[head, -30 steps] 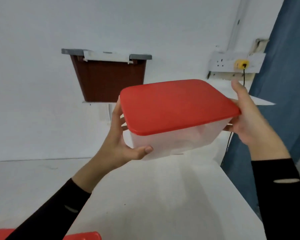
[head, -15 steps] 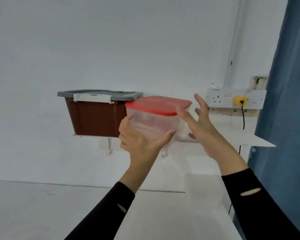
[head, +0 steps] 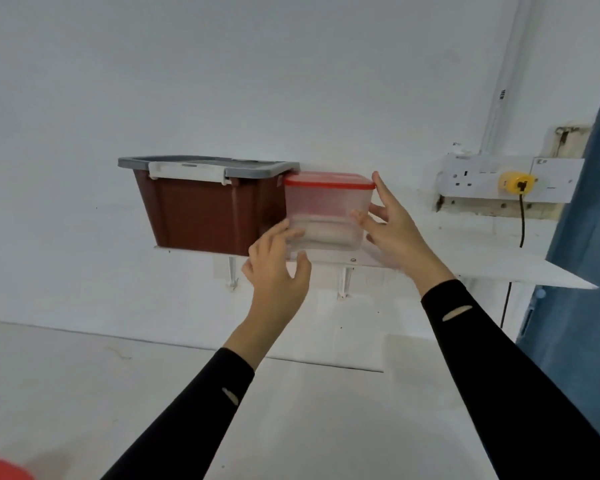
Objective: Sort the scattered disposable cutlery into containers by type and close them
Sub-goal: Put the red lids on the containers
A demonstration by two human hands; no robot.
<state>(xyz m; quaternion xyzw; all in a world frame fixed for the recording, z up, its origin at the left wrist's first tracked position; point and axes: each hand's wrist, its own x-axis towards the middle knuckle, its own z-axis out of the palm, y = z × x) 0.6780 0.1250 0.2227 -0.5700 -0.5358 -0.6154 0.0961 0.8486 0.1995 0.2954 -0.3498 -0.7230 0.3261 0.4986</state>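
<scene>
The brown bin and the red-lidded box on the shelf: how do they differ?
The brown bin is opaque; the red-lidded box has see-through walls. The brown bin is bigger than the red-lidded box. The brown bin has a grey lid; the red-lidded box a red lid. Both sit closed on the shelf.

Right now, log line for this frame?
phase: shelving | box: lid on, on shelf beside bin | left hand: at front-left corner, grip unclear | right hand: open, touching right side

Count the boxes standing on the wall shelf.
2. A brown bin at the left end of the shelf; a clear red-lidded box beside it, between the left hand and right hand.
</scene>
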